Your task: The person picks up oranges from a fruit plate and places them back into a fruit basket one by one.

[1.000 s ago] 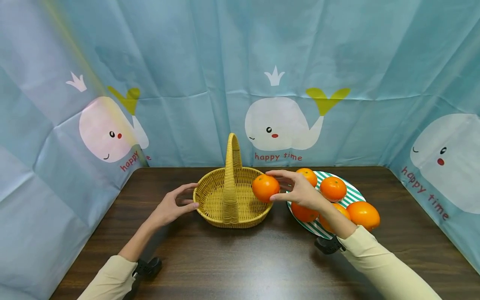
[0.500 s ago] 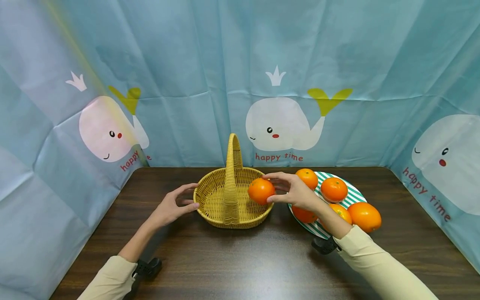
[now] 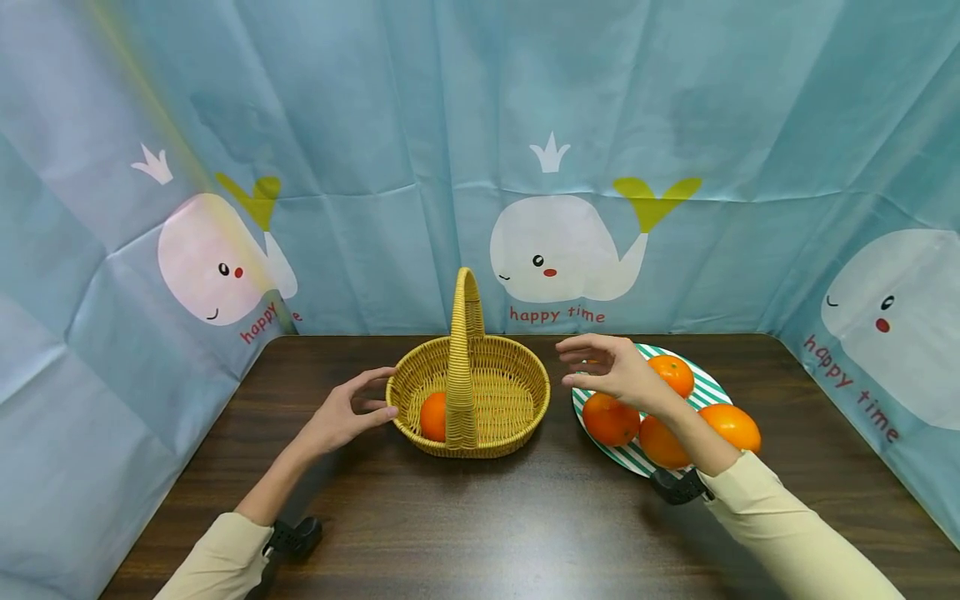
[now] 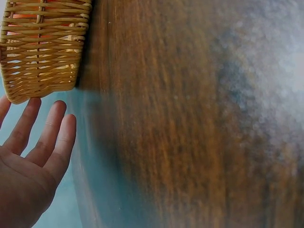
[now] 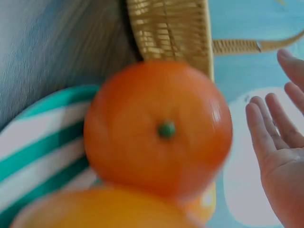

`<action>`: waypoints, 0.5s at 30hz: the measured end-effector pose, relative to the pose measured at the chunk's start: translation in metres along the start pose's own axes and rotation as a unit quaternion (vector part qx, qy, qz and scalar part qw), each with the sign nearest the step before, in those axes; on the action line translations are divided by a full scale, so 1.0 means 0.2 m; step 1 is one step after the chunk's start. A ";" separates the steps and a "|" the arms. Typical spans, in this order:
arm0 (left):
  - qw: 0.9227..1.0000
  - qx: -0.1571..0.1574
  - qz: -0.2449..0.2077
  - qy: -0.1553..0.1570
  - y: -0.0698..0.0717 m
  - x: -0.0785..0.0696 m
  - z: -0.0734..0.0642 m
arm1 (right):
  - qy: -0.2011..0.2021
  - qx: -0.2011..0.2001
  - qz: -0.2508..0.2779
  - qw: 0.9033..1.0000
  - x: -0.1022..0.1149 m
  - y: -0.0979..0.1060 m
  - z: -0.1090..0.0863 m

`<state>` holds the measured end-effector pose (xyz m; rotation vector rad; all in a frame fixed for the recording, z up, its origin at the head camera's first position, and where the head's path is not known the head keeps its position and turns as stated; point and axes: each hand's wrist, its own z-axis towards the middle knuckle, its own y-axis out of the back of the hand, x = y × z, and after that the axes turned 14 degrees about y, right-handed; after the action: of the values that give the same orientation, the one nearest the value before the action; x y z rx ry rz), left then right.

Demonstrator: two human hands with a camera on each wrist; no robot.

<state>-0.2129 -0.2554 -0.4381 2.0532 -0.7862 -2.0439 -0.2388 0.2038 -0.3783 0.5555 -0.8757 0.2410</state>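
Observation:
One orange (image 3: 433, 417) lies in the left half of the yellow wicker basket (image 3: 510, 400), partly hidden behind the tall handle. At the basket's left end my left hand (image 3: 341, 414) touches the rim with thumb and fingertips. Its extended fingers (image 4: 45, 137) reach the wicker side in the left wrist view. My right hand (image 3: 607, 367) is over the left edge of the striped plate (image 3: 708, 387), holding nothing, its fingers loosely bent. Several oranges (image 3: 611, 419) sit on that plate, some partly covered by my right hand and forearm. A close orange (image 5: 159, 128) fills the right wrist view's middle.
A dark wooden table (image 3: 480, 517) carries the basket and plate. Behind and beside it hangs a blue curtain (image 3: 375, 167) with printed whales. One large orange fruit (image 3: 731, 427) lies at the plate's right edge.
My right hand has let go of the orange, which now lies in the basket's left half. That hand has moved right, back to the plate. My left hand stays at the rim.

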 end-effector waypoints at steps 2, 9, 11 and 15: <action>1.000 0.001 0.000 0.000 0.00 0.00 0.00 | 0.002 -0.008 0.001 1.000 0.00 0.04 -0.02; 1.000 0.002 0.004 -0.002 0.00 0.01 0.00 | -0.022 -0.028 -0.024 0.999 0.04 0.20 -0.12; 1.000 0.003 0.005 -0.003 0.00 0.01 0.00 | -0.021 -0.028 -0.052 0.998 0.04 0.26 -0.15; 1.000 0.004 0.007 -0.005 0.00 0.01 0.01 | -0.032 -0.041 -0.079 0.996 0.05 0.35 -0.21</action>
<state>-0.2144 -0.2565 -0.4393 2.0371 -0.8080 -2.0498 -0.2336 0.2855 -0.3663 0.5552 -0.8951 0.0437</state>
